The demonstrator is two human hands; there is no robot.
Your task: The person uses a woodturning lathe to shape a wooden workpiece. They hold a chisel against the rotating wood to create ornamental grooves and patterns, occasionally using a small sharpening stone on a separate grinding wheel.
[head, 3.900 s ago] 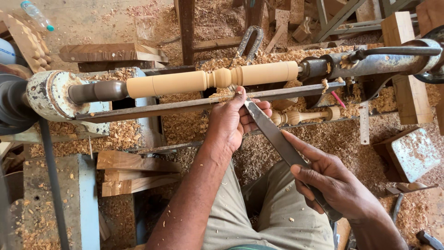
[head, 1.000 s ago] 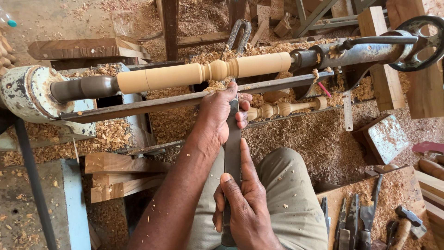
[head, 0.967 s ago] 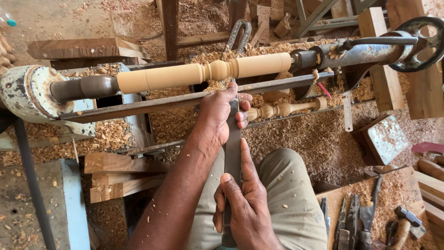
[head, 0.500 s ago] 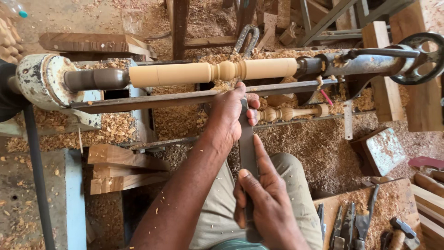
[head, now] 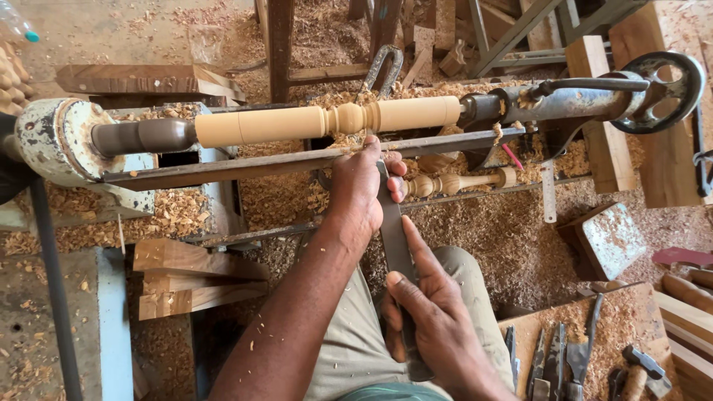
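A pale wooden spindle [head: 327,122] with a turned bead near its middle is mounted across a wood lathe. My left hand [head: 362,186] presses a long flat metal chisel [head: 394,238] onto the grey tool rest bar [head: 245,165], the blade's tip pointing at the bead. My right hand [head: 431,327] grips the chisel's lower end close to my lap, its index finger stretched along the blade.
The headstock [head: 56,141] is at the left, the tailstock with its handwheel [head: 657,89] at the right. A finished small turned piece [head: 453,183] lies below the rest. Sawdust covers the bed. Several chisels [head: 564,360] lie on a board at lower right. Wood blocks [head: 186,278] are stacked at lower left.
The chisel swung from a slant at the right to nearly straight up my lap, and my right hand slid along it toward the left hand. The view shifted slightly.
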